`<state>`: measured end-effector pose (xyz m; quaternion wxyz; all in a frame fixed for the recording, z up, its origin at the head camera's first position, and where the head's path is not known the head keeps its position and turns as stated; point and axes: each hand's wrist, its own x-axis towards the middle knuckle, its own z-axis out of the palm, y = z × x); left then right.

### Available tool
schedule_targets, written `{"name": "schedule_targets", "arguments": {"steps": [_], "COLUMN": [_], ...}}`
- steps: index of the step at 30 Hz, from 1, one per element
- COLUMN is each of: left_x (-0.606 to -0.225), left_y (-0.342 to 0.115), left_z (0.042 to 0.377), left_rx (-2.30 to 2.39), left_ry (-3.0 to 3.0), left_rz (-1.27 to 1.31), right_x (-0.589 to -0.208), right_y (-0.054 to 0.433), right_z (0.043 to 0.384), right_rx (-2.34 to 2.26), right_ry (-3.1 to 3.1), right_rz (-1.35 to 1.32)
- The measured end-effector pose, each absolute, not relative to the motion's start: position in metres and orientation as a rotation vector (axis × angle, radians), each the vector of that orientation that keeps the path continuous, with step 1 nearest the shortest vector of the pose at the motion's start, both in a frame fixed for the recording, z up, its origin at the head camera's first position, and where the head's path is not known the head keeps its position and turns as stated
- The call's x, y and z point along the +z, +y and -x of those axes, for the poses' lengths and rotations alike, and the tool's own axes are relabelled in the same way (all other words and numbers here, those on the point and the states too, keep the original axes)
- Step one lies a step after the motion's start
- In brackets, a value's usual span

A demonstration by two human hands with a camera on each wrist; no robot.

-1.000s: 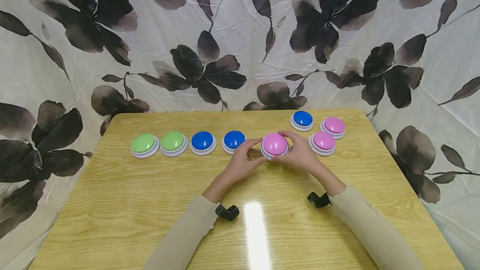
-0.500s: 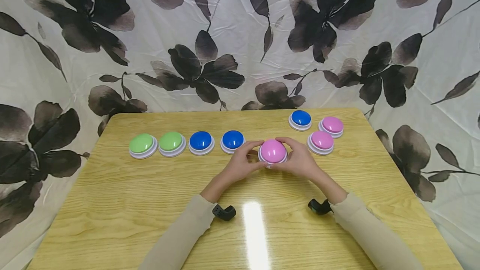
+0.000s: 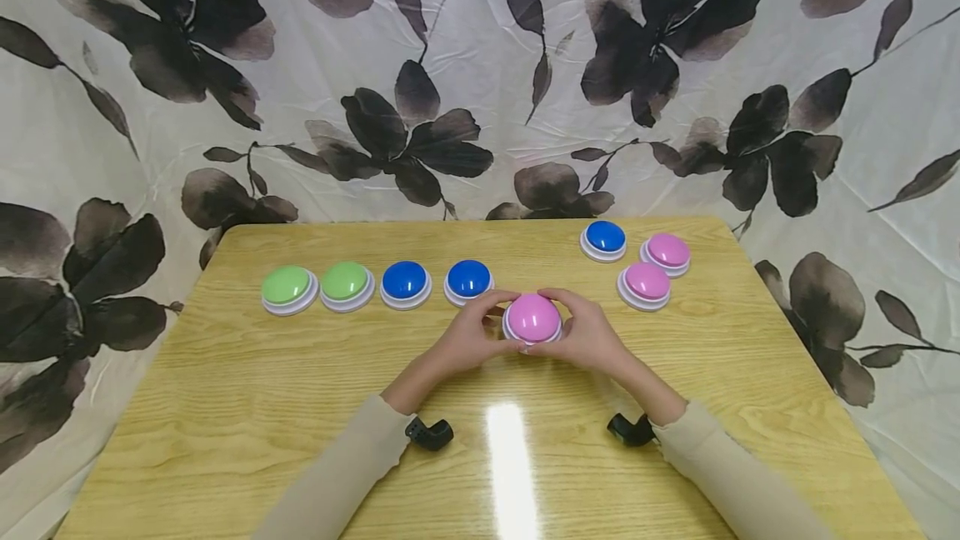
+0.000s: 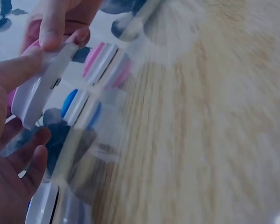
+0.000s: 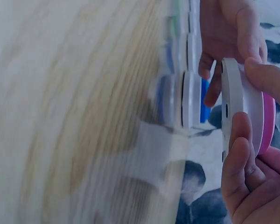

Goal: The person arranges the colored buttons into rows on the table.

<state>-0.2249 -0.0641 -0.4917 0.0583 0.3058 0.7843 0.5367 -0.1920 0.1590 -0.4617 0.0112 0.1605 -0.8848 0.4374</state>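
Observation:
A pink dome push button on a white round base (image 3: 533,319) is held between both hands in the head view. My left hand (image 3: 467,340) grips its left side with thumb and fingers. On the opposite side, my right hand (image 3: 589,337) grips the rim the same way. The wrist views show the white base (image 5: 232,93) lifted above the tabletop and turned on edge to the camera. In the left wrist view, the left thumb (image 4: 21,70) presses on the base. Nearest the left hand stands a blue button (image 3: 468,279).
Left of it, another blue button (image 3: 406,282) and two green buttons (image 3: 286,286) (image 3: 345,283) continue a row on the wooden table (image 3: 300,407). At the back right are a blue button (image 3: 604,237) and two pink ones (image 3: 647,282) (image 3: 667,252). A floral cloth (image 3: 480,65) hangs behind.
Both hands have brought the pink button toward the person and slightly left, away from the row. The other buttons stay where they were.

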Motion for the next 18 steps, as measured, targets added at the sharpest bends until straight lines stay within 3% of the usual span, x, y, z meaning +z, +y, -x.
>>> {"name": "schedule_targets", "arguments": {"steps": [12, 18], "left_x": [-0.501, -0.478], "left_y": [-0.092, -0.103], "left_z": [0.215, 0.199], "left_rx": [1.646, 1.657], "left_ry": [2.343, 2.354], "left_rz": [-0.968, -1.002], "right_x": [-0.466, -0.47], "right_y": [0.133, 0.127], "right_z": [0.181, 0.179], "right_rx": [1.497, 1.583], "right_ry": [-2.752, -2.758], "right_rz": [-0.583, -0.626]}}
